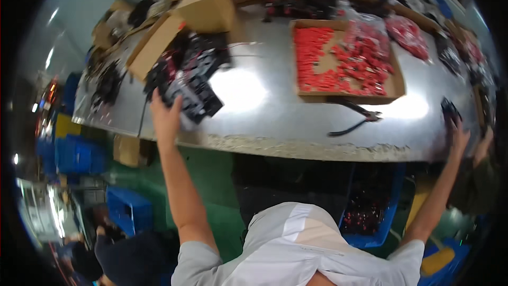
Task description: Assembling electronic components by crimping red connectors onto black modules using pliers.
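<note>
Toward table left: our left hand, fingers spread, touches black plastic parts
Table right: our right hand at black piece, grip unclear

I note a pale wall at ten o'clock, green floor at seven, and a metal-topped table at twelve, reflecting white glare.

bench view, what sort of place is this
Most likely a workshop or factory floor for small parts: a long metal-topped bench, a shallow cardboard box full of red pieces, and pliers lying in front of it.
</note>
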Demonstrator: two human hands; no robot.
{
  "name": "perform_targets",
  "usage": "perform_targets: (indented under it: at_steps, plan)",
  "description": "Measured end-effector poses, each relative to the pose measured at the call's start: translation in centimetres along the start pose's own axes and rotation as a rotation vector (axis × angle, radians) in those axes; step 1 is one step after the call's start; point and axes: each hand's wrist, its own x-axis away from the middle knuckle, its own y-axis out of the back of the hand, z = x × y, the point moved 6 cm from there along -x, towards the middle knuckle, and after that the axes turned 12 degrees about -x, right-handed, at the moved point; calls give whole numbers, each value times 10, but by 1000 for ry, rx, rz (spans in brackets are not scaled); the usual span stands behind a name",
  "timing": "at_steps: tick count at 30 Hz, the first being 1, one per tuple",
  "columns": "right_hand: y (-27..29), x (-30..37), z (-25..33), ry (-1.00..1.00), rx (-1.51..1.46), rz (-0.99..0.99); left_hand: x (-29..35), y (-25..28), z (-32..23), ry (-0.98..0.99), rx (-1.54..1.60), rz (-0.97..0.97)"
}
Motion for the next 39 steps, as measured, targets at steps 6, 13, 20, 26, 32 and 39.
perform_targets:
  at_steps: [6,13,20,26,32,39]
  plan:
    - [-212,51,293,-51,-65,-35,-10,-10,5,87,257,60]
    - [-362,49,423,503,-156,561,0,-22,-27,77,-132,52]
    - [-469,10,426,733,247,621,12,-7,-36,109,-110,-13]
    - [-402,13,462,484,-193,406,19,14,-35,74,131,79]
    - [-323,105,461,-58,-864,318,25,17,-69,-625,-522,178]
    - [-317,228,418,-354,-1068,228,6,-6,-89,-858,-587,229]
